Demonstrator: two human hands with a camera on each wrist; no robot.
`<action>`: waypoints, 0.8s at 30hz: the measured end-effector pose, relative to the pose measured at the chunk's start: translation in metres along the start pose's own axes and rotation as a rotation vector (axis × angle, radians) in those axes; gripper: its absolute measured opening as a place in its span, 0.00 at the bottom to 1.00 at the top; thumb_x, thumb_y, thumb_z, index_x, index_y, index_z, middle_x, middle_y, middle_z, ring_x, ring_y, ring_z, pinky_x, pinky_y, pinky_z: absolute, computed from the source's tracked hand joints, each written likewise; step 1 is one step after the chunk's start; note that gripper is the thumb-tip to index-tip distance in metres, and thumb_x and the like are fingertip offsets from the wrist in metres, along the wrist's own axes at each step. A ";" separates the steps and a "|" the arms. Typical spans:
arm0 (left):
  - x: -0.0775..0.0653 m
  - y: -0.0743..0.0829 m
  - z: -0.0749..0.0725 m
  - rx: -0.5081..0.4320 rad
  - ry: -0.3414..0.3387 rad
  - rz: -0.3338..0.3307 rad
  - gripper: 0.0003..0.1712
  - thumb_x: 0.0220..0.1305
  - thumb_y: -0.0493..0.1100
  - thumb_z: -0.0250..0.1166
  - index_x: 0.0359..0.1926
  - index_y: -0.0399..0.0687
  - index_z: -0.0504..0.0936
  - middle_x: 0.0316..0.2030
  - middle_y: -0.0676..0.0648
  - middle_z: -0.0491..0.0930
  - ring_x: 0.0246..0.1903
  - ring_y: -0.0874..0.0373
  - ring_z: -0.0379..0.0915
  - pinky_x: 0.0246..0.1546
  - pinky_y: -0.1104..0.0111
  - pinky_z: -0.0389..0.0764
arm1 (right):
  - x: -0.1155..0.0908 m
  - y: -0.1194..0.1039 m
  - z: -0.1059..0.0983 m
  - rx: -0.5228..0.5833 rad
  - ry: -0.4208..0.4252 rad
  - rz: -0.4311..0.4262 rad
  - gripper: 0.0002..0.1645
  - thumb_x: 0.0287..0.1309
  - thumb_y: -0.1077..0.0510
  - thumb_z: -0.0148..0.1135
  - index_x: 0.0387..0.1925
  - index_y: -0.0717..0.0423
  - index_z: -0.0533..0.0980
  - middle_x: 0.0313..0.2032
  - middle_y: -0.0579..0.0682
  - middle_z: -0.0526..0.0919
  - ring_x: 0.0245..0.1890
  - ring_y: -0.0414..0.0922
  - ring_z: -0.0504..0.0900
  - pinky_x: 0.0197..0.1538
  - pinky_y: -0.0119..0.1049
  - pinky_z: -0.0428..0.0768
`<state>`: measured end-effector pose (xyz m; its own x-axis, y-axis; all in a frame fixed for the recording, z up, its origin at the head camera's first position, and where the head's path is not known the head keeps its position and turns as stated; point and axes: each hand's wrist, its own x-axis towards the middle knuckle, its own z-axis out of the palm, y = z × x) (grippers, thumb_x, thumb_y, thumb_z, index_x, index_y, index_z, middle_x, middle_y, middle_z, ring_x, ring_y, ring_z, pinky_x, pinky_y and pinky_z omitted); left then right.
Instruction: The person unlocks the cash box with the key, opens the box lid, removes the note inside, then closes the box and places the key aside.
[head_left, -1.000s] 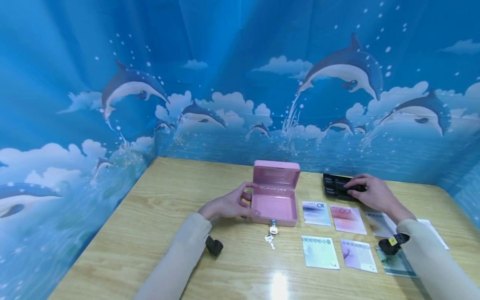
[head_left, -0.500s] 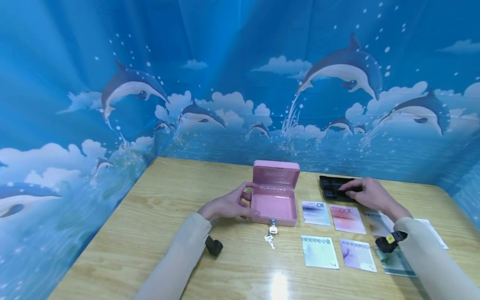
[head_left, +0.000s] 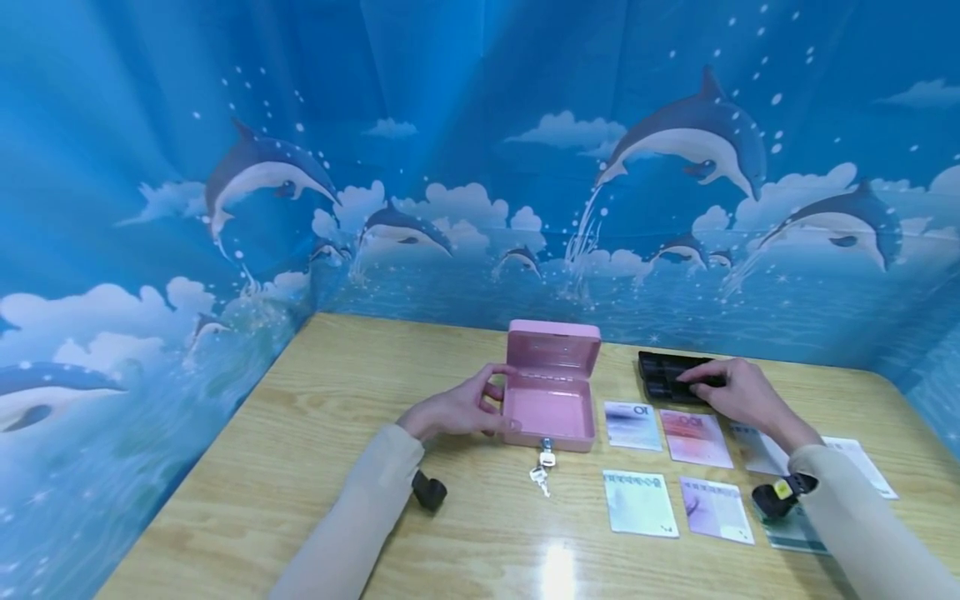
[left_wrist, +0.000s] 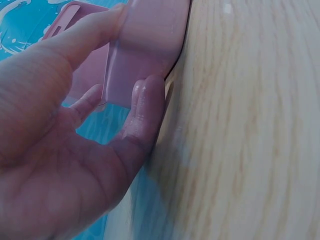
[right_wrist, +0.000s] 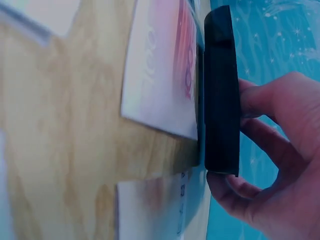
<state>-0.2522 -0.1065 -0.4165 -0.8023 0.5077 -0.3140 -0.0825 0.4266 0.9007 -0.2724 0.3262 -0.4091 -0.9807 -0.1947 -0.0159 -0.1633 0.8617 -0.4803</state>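
Note:
A pink cash box (head_left: 551, 410) stands on the table with its lid (head_left: 553, 343) raised. My left hand (head_left: 467, 408) holds its left side, thumb over the front rim. In the left wrist view, the fingertips (left_wrist: 150, 92) lie against the box's side wall. A small key ring with keys (head_left: 540, 481) hangs from the lock at the front. At the back right, my right hand (head_left: 742, 392) grips a black compartment tray (head_left: 660, 379) at its right end. Its thumb and index finger reach into the tray in the right wrist view, while other fingers curl at the end wall.
Square banknote stacks lie in two rows right of the box, among them a blue 10 (head_left: 632, 425), a red 100 (head_left: 696, 439), a green one (head_left: 641, 504) and a purple one (head_left: 716, 510). White paper (head_left: 862, 467) lies farther right. A dolphin curtain (head_left: 480, 167) backs the table.
The black tray has shifted slightly left, and its compartments face up more plainly than a second ago. My right hand moved a little left with it. The left hand and cash box stayed put.

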 end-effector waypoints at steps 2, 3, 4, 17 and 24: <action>0.001 0.000 0.000 -0.003 -0.001 -0.002 0.51 0.59 0.45 0.76 0.76 0.67 0.55 0.61 0.42 0.71 0.50 0.52 0.78 0.48 0.61 0.86 | -0.001 -0.002 0.000 -0.006 0.013 0.003 0.17 0.66 0.62 0.60 0.53 0.55 0.85 0.62 0.75 0.75 0.41 0.55 0.79 0.35 0.38 0.69; 0.001 0.000 0.000 -0.003 -0.002 0.000 0.51 0.59 0.45 0.76 0.76 0.67 0.55 0.61 0.42 0.71 0.50 0.52 0.78 0.48 0.61 0.86 | -0.002 -0.004 0.000 -0.007 0.019 0.007 0.17 0.66 0.61 0.60 0.53 0.54 0.85 0.62 0.75 0.75 0.46 0.57 0.79 0.36 0.40 0.70; 0.001 0.000 -0.001 -0.003 -0.001 0.000 0.51 0.59 0.45 0.76 0.76 0.66 0.55 0.61 0.42 0.71 0.50 0.52 0.78 0.47 0.61 0.86 | -0.003 -0.006 0.000 -0.004 0.023 0.011 0.17 0.65 0.61 0.60 0.53 0.54 0.85 0.62 0.75 0.75 0.49 0.61 0.79 0.37 0.42 0.73; 0.001 0.000 0.000 -0.001 -0.003 0.004 0.51 0.59 0.44 0.76 0.76 0.66 0.56 0.61 0.41 0.71 0.51 0.52 0.78 0.48 0.61 0.86 | -0.026 -0.035 0.005 0.079 0.064 0.014 0.16 0.65 0.62 0.61 0.52 0.52 0.86 0.60 0.72 0.79 0.19 0.45 0.68 0.25 0.36 0.69; 0.001 0.000 0.000 -0.005 -0.004 -0.001 0.51 0.59 0.44 0.76 0.76 0.66 0.55 0.61 0.43 0.72 0.50 0.53 0.78 0.48 0.62 0.86 | -0.039 -0.052 0.013 0.087 0.106 -0.011 0.15 0.65 0.61 0.63 0.49 0.48 0.88 0.58 0.69 0.82 0.60 0.71 0.77 0.51 0.59 0.81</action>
<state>-0.2530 -0.1060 -0.4168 -0.8001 0.5099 -0.3159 -0.0863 0.4232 0.9019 -0.2246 0.2828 -0.3952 -0.9856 -0.1491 0.0798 -0.1682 0.8150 -0.5545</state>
